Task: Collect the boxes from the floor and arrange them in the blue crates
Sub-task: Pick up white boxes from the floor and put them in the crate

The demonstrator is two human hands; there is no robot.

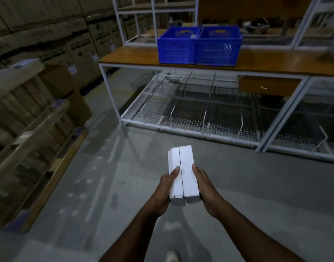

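Head view: two long white boxes [182, 174] side-by-side.

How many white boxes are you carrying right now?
2. The left white box is gripped by the left hand; the right white box sits flush beside it, gripped by the right hand. More could be hidden beneath.

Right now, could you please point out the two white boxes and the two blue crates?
white boxes [183, 174]: head view, top face by the seam.
blue crates [198, 48]: head view, front walls where they meet.
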